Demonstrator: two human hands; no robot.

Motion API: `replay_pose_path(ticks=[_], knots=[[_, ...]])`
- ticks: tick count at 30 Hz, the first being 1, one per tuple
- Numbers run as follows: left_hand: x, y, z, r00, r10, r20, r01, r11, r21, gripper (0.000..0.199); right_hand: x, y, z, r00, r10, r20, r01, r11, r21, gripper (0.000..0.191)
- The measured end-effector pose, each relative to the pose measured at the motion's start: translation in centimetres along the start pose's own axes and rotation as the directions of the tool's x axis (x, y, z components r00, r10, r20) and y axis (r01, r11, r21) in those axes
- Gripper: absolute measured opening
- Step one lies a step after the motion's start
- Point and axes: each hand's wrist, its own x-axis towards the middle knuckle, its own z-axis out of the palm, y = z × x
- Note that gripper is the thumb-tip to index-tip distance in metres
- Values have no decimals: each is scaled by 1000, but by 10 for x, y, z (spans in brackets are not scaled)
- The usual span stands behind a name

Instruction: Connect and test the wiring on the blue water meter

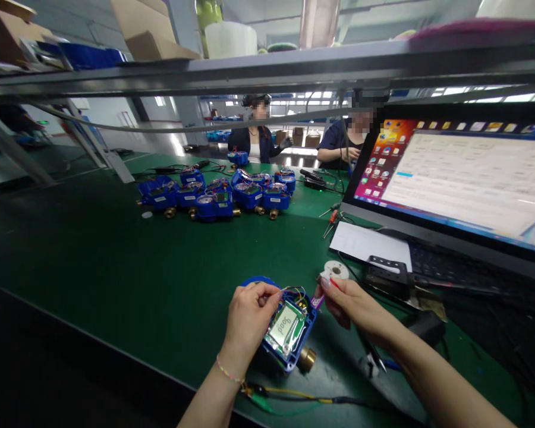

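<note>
So the blue meter (pixel 289 330) sits on the green bench (pixel 116 261) right in front of me, tilted, its little display facing up and a brass fitting (pixel 307 359) poking out at the near end. My left hand (pixel 249 315) grips its left edge, fingertips pinching the thin wires (pixel 294 292) at the top. My right hand (pixel 354 306) is just right of it, closed on a small pink-tipped tool (pixel 318 301) touching the meter's corner. White solder spool (pixel 335 271) just behind, monitor (pixel 459 178) off right, more meters (pixel 218 193) piled further back.
</note>
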Motion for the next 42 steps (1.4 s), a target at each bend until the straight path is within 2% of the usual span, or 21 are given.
replay_pose_path(ticks=[3,6,10,14,18,25,31,37,42], knots=[[0,2,1,999,5,-32,-3,998,69,16,1,-5,14,975,202,87,-216,957,195,64],[0,4,1,998,45,-35,-41,993,113,16,4,-5,19,921,374,113,-390,890,236,60],[1,3,-3,992,129,13,-129,989,71,15,10,-10,15,854,512,94,-521,842,144,56],[4,4,-8,993,84,85,-84,996,-7,14,15,-18,12,807,584,90,-586,810,-1,54],[7,8,-12,981,48,190,-34,997,-75,11,22,-17,4,844,521,129,-515,854,-80,51],[9,10,-5,984,53,172,-53,999,0,15,49,6,-14,911,333,244,-322,943,-85,53],[12,9,-2,982,6,190,-1,1000,-26,22,67,24,-12,921,204,333,-184,979,-91,52],[18,13,1,979,-28,202,24,999,24,21,65,23,-14,947,167,274,-136,982,-128,38],[22,20,3,982,-53,182,27,989,144,20,66,24,-15,944,162,287,-131,984,-125,37]])
